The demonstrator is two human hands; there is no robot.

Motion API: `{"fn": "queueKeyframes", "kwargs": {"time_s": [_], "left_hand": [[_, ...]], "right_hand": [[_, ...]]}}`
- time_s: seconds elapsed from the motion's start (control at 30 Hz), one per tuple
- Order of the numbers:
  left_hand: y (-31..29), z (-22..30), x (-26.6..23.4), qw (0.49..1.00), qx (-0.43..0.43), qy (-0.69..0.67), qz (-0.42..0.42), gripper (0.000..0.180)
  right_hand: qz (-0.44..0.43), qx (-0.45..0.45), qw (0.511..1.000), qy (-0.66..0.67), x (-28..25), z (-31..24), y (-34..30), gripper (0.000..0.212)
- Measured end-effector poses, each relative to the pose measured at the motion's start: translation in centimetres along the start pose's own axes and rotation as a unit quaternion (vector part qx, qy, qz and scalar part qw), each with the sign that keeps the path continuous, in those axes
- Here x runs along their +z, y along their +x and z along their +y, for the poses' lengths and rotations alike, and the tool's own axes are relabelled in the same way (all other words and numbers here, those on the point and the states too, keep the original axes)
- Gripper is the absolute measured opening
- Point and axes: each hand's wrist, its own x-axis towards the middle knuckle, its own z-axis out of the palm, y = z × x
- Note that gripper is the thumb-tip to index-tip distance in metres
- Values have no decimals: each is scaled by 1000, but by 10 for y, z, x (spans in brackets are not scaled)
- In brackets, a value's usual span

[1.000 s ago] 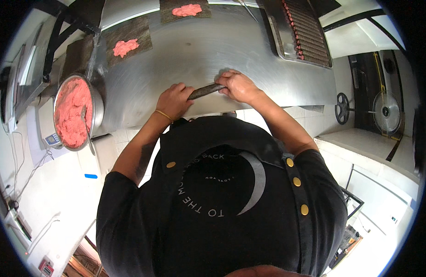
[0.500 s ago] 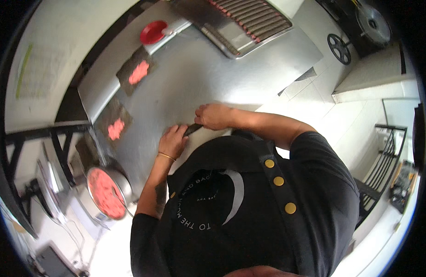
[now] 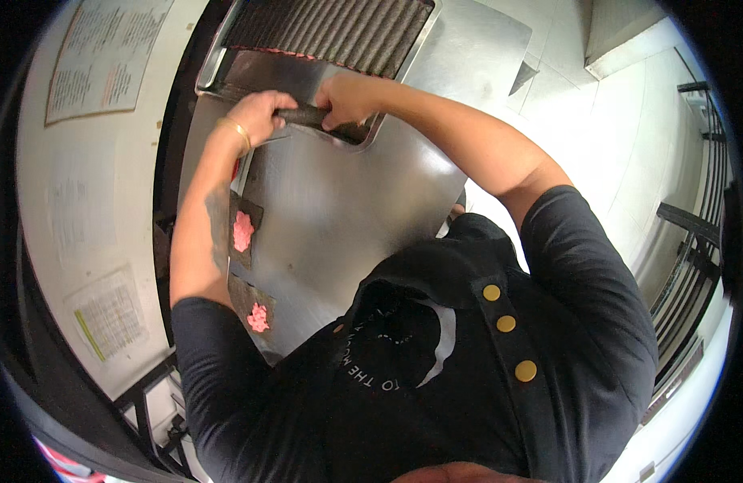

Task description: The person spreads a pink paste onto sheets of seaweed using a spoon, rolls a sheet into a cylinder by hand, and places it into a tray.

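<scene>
A dark seaweed-wrapped roll [image 3: 303, 117] stretches between my two hands above the near end of a metal tray [image 3: 362, 146]. My left hand [image 3: 257, 118] is closed on its left end, and my right hand [image 3: 349, 97] pinches it toward the right. Farther up in the tray, several finished dark rolls [image 3: 331, 32] lie side by side in a row, with pink filling showing along their ends. On the steel table, two dark seaweed sheets [image 3: 244, 259] each carry a pink paste lump [image 3: 242, 230]; the nearer one lies beside my left upper arm.
The steel table [image 3: 339, 209] runs under the tray and along my front. A red bowl [image 3: 236, 167] is mostly hidden behind my left forearm. Printed sheets [image 3: 106, 56] hang on the left wall. At the right stands a black slatted rack [image 3: 693, 233] on pale floor tiles.
Both hands have moved forward from the table's near edge to the tray, taking the roll along. My view has shifted too, and the pot of pink paste is out of sight.
</scene>
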Motion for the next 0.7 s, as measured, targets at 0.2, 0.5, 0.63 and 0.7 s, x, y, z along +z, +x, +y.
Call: {"fn": "queueKeyframes", "kwargs": {"time_s": [0.2, 0.5, 0.63, 0.7], "left_hand": [[111, -22, -10, 982, -7, 34, -187, 45], [118, -34, 31, 994, 38, 17, -105, 46], [115, -41, 42, 996, 37, -15, -79, 43], [113, -41, 45, 997, 29, -23, -74, 42]], "right_hand": [[-25, 122, 990, 61, -7, 41, 37, 38], [6, 96, 989, -110, 16, 48, 35, 43], [-22, 141, 984, -109, 11, 37, 28, 43], [-14, 137, 985, -107, 11, 34, 23, 42]]}}
